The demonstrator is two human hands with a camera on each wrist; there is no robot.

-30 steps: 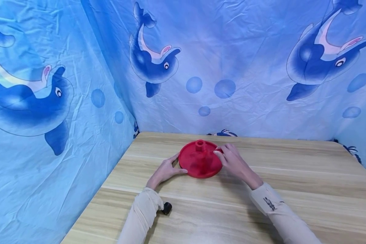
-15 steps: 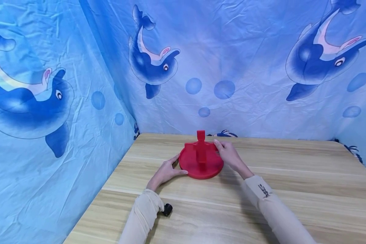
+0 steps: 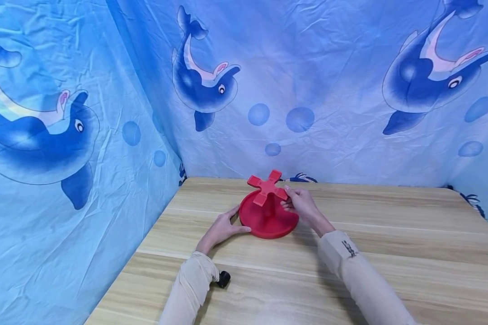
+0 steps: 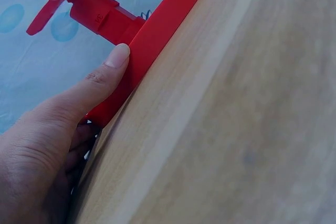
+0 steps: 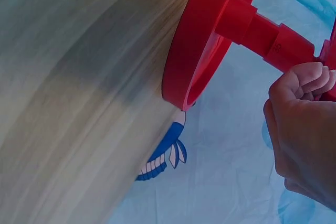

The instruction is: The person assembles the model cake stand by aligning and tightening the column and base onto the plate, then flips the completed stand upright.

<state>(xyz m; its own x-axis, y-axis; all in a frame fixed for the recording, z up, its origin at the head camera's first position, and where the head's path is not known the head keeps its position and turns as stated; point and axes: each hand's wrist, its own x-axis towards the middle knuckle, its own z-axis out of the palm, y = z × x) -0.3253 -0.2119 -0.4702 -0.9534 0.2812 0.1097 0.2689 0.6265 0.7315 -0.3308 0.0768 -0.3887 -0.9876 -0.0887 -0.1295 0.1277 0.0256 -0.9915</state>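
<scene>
A round red base (image 3: 270, 234) with a raised rim lies flat on the wooden table. From its middle rises a red post (image 4: 97, 17). On top of the post is a red cross-shaped piece (image 3: 267, 188) with several flat arms, a thin neck showing below it in the left wrist view. My left hand (image 3: 222, 228) grips the base's near left edge, thumb (image 4: 118, 56) on the rim. With thumb and curled fingers, my right hand (image 3: 304, 206) pinches the right arm of the cross-shaped piece. The right wrist view shows that hand (image 5: 304, 129) beside the post's top.
The wooden table (image 3: 394, 253) reaches back to a blue curtain (image 3: 333, 90) printed with dolphins. Another curtain side (image 3: 118, 189) runs along the table's left edge. A small black object (image 3: 224, 279) sits by the left sleeve cuff.
A second ago the post's hollow top showed, the right hand beside it. Half a second ago the cross-shaped piece came over the post; now it has turned. The left hand stays on the base.
</scene>
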